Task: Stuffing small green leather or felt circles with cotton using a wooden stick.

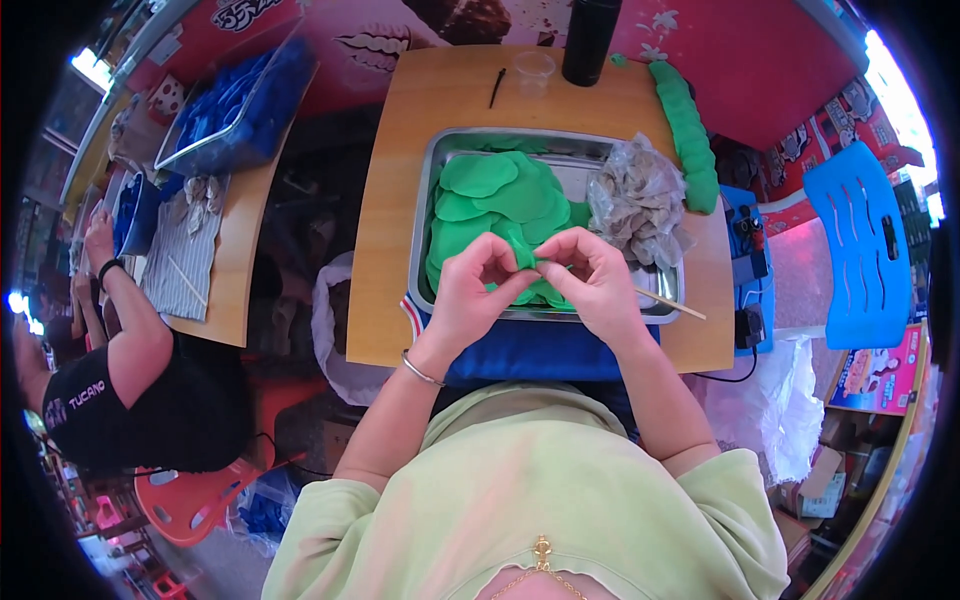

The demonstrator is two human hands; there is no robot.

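Over the near side of a metal tray (520, 131), both my hands pinch one thin green piece (521, 248), gathered into folds. My left hand (475, 285) has its thumb and forefinger closed on it. From the other side my right hand (595, 285) grips it with the fingertips. Beneath and beyond the hands lies a pile of flat, rounded green sheets (505, 190); whether they are cloth or something else I cannot tell. A clear plastic bag of greyish-brown lumps (637, 200) sits at the tray's right. A thin wooden stick (678, 304) pokes out past my right hand.
A long green roll (687, 135) lies along the table's right edge. A black bottle (590, 42), a clear cup (535, 68) and a small black rod (497, 88) stand or lie at the back. Left, a co-worker's arm (140, 320) reaches toward blue pieces (225, 105). A blue chair (860, 245) is right.
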